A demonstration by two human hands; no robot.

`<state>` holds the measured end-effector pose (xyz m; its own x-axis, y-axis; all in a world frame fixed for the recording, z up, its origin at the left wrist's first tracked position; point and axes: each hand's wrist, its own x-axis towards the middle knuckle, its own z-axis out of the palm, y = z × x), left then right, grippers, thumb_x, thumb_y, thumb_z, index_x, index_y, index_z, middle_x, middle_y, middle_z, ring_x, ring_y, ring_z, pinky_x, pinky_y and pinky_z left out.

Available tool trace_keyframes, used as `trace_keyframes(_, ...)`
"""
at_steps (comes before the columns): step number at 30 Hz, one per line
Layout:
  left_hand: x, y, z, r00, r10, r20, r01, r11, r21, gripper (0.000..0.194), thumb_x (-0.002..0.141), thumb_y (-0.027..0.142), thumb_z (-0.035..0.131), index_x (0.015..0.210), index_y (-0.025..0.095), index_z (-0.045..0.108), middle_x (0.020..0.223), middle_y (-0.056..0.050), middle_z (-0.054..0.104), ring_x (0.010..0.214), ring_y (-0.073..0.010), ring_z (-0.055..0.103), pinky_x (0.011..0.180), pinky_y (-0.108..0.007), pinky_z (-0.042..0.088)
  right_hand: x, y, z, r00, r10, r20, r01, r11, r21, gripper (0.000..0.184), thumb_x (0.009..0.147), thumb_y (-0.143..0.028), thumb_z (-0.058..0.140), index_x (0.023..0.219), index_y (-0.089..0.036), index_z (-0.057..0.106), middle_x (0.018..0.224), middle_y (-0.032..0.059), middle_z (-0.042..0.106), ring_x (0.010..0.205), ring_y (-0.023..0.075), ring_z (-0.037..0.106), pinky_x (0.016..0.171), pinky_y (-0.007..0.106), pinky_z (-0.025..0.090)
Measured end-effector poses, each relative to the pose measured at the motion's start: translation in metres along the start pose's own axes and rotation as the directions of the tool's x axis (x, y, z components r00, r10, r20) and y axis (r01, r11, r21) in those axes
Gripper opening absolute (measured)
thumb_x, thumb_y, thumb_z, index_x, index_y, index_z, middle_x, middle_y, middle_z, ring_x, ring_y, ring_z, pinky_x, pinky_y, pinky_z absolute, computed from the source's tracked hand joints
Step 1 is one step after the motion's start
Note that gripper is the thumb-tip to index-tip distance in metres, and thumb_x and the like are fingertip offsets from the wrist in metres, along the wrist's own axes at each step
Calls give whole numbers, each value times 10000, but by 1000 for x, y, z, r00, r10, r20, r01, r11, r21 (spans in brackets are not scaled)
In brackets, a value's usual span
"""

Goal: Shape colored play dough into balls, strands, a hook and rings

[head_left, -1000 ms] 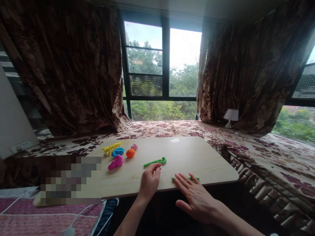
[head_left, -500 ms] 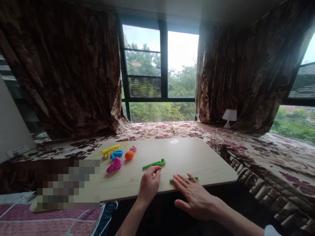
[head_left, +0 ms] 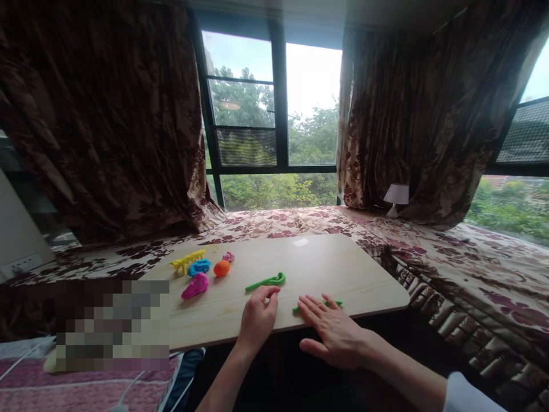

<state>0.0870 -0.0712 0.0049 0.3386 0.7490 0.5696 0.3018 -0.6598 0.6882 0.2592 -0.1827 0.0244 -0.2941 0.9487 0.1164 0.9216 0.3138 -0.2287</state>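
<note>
1. This is the view from the person's head, looking over a pale, wood-patterned table with round corners (head_left: 326,263).
2. The right hand (head_left: 332,329) is open and flat, palm down, near the table's close edge. Its fingers are a little apart, and the thumb sticks out to the side. It is not gripping anything.
3. The fingers lie across a thin green roll that looks like soft clay (head_left: 338,303). The roll is on the table, and its two ends peek out. Its middle is hidden.
4. The left hand (head_left: 259,315) is curled, with the thumb close to the bent fingers. You cannot tell if something small is tucked inside.
5. Just past the left hand lies a long green clay piece with a curly hook at one end (head_left: 262,283). The hook is at the right end.
6. Well to the left, more clay things sit in a bunch: a bright pink lump (head_left: 195,286), a blue bumpy piece (head_left: 199,267), a long yellow piece with leg-like bits (head_left: 189,261), a smooth orange ball (head_left: 222,268) and a small pink knobbly piece (head_left: 229,257).
7. Behind the table, a small white lamp (head_left: 397,194) stands on flowery cloth (head_left: 278,222), near a dark flowery curtain (head_left: 412,120).
</note>
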Motion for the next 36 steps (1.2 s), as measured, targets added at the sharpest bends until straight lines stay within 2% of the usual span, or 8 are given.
trace_keyframes(4, -1, 3, 1, 999, -4, 35, 3, 1000, 21, 226, 800, 245, 407, 881, 200, 613, 903, -31, 618, 887, -158, 562, 794, -298, 446, -27, -11, 0, 1000, -26, 11, 26, 999, 31, 680, 836, -584, 249, 1381, -206, 99, 1432, 63, 100, 1309, 196, 69, 1051, 400, -14)
trace_keyframes(11, 9, 4, 9, 977, 75, 201, -121, 966, 228, 292, 766, 266, 476, 1027, 231, 603, 1012, -52, 583, 981, -198, 516, 864, -356, 393, 40, 27, -13, 998, 56, 13, -57, 998, 28, 622, 840, -569, 274, 1346, -206, 260, 1407, 91, 220, 1287, 240, 175, 1029, 472, 49)
trace_keyframes(14, 13, 9, 17, 965, 102, 240, -167, 948, 272, 336, 760, 252, 489, 1085, 248, 572, 1018, -59, 575, 982, -211, 501, 850, -371, 384, 49, 48, -22, 999, 28, 46, -34, 990, 135, 528, 876, -509, 232, 1336, -253, 274, 1401, 52, 255, 1282, 212, 198, 1030, 457, 108)
trace_keyframes(18, 14, 19, 28, 945, 158, 287, -237, 935, 264, 218, 759, 220, 489, 916, 247, 637, 903, -46, 589, 912, -200, 512, 815, -352, 381, 21, 75, -27, 985, 91, -146, -62, 979, 193, 427, 867, -381, 354, 1263, -231, 413, 1308, 53, 414, 1189, 192, 362, 995, 364, 254)
trace_keyframes(22, 14, 27, 32, 956, 158, 247, -223, 938, 265, 176, 748, 158, 481, 795, 223, 637, 838, -37, 594, 864, -190, 520, 787, -340, 379, -5, 83, -23, 943, 178, -281, -135, 977, 167, 239, 782, -249, 492, 965, -199, 637, 992, 55, 600, 916, 185, 535, 839, 306, 398)
trace_keyframes(28, 11, 21, -8, 965, 193, 176, -243, 910, 336, 177, 763, 155, 461, 808, 235, 612, 843, -22, 611, 855, -192, 529, 796, -351, 370, 19, 49, -19, 913, 133, -385, -63, 980, 189, 196, 774, -185, 472, 873, -203, 640, 810, 25, 610, 743, 145, 562, 711, 255, 430)
trace_keyframes(32, 0, 4, -42, 985, 123, 121, -161, 908, 387, 153, 755, 179, 471, 778, 238, 611, 822, -23, 616, 839, -198, 538, 761, -347, 388, 40, 26, -13, 941, 39, -336, 14, 988, 155, 225, 787, -180, 439, 857, -205, 651, 848, 33, 624, 793, 152, 567, 733, 251, 422)
trace_keyframes(36, -10, -6, -49, 989, 87, 122, -125, 928, 351, 151, 752, 183, 471, 755, 231, 614, 821, -29, 609, 837, -192, 542, 759, -337, 406, 44, 16, -15, 955, 17, -297, 13, 995, 100, 320, 839, -199, 355, 1041, -205, 603, 1060, 58, 599, 969, 173, 536, 847, 278, 388)
